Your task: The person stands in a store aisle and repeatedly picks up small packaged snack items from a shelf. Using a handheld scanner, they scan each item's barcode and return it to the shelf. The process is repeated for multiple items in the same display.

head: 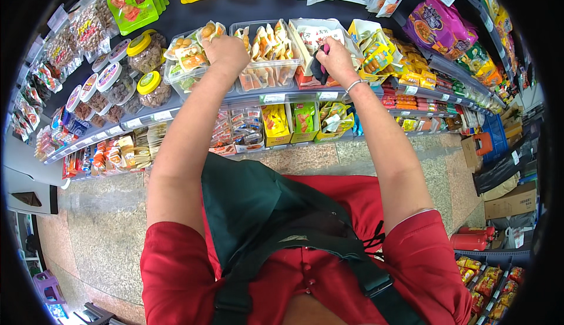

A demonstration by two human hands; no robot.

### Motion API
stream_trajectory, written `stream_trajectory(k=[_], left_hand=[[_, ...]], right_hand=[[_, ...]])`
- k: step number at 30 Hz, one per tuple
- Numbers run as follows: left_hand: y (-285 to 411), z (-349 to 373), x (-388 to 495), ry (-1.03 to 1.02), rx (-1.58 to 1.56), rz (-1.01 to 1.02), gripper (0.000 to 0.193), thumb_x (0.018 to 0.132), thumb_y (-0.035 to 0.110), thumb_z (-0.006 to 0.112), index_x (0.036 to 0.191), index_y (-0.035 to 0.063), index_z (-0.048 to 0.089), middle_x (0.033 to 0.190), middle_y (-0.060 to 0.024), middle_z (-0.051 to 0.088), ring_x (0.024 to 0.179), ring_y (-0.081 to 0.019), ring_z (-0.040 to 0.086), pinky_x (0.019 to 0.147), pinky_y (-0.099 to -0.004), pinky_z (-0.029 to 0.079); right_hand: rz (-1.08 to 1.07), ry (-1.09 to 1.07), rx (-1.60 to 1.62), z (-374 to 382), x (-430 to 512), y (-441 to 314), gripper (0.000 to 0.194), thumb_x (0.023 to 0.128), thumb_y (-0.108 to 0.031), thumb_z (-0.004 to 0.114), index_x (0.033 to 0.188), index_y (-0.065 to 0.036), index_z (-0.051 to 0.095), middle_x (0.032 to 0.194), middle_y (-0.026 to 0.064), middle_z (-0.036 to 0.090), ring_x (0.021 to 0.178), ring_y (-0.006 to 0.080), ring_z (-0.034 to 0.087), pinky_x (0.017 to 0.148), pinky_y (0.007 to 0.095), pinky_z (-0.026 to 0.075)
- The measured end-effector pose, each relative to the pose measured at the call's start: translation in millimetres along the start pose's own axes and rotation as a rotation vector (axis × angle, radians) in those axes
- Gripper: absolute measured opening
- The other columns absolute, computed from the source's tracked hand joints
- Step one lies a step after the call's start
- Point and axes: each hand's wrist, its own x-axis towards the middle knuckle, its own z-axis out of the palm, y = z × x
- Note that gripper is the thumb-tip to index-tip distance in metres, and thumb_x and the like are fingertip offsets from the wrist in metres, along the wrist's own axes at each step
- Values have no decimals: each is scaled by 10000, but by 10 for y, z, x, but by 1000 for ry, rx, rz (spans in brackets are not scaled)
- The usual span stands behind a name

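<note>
My left hand (227,52) reaches over the clear plastic bin (176,80) of small snack packets, its fingers at a snack packet (210,30) near the bin's back right corner. Beside it stands another clear bin (269,64) with upright packets. My right hand (338,60) is closed around a dark cloth (318,68) with a pink part, over the front of an open box (304,21) holding white packets (315,33). To the right of that box is a yellow carton (374,78) of yellow snack packets.
Yellow-lidded jars (152,88) and round tubs (115,78) stand left of the bins. Green snack bags (132,5) and a purple bag (440,27) flank the shelf. The shelf edge (246,99) carries price tags. Below it, a lower shelf holds yellow (276,122) and green cartons (304,120).
</note>
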Motion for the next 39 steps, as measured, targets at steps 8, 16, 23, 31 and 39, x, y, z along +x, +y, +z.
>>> stream_trajectory(k=[8,16,23,31,39], left_hand=[[123,-57,37,-13,98,55,223,839,204,587,990,104,716,1014,-86,695,989,-270,647,822,-437,487],[273,215,-634,60,-1770,-232,98,904,62,504,854,30,582,895,-145,650,749,-224,674,618,-334,571],[623,457,-804,-69,-2214,-164,125,955,89,495,848,25,497,942,-143,616,828,-226,660,703,-370,590],[609,30,-1043,-138,-2712,164,99,904,-14,495,988,34,475,1039,-122,571,944,-207,610,845,-405,543],[443,-254,-1179,-401,-2735,315,531,765,-77,451,1287,5,404,1135,-98,547,1037,-204,582,933,-373,484]], right_hand=[[-13,18,8,2,-3,-7,245,735,-172,629,906,3,613,855,181,631,821,348,609,787,423,483],[-46,68,-36,39,-16,35,225,738,-171,627,894,-9,614,839,172,632,830,346,605,777,424,480],[68,270,335,-203,-99,-289,118,756,-115,631,837,-29,636,817,135,635,755,280,617,725,349,493],[-502,240,194,-415,-423,-1078,166,805,-84,650,959,-35,613,955,101,611,908,257,593,819,341,475],[-663,62,289,-594,-590,-1308,251,716,-97,659,955,-34,612,967,136,586,934,310,576,844,377,469]])
